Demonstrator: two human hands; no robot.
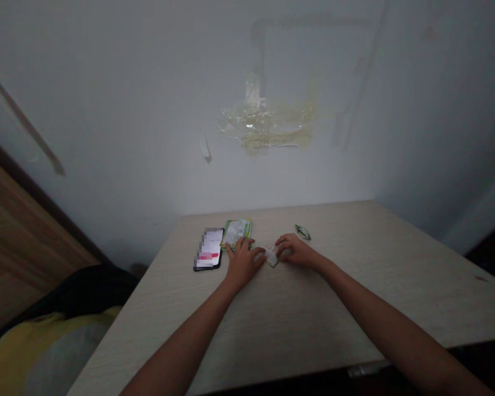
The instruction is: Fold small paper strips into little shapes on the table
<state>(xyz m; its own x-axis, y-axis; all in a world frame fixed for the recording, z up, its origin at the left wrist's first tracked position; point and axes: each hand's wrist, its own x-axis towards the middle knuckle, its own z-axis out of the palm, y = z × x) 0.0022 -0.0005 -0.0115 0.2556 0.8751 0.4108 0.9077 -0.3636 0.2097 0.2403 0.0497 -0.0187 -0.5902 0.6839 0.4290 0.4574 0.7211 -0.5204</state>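
While its left side is pinched by the left hand (244,264), the sachet (271,256) is gripped at the right by the right hand's (296,251) fingertips, at the table (338,308). The pack (237,231) is partly covered by the left fingers; the phone (209,250) is seen leftward, a wrapper (302,232) beyond the right hand. One corner is pointed nearward; the long axis cannot be told.

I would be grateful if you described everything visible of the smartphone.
The smartphone lies flat, screen up, on the table, just left of the green-and-white packets; whether it touches them is unclear. Its edge is dark, and its lit screen is mostly white with a pinkish-red bar towards the near end. Pixelation covers its left side, and the text is unreadable. Neither hand appears to touch it.
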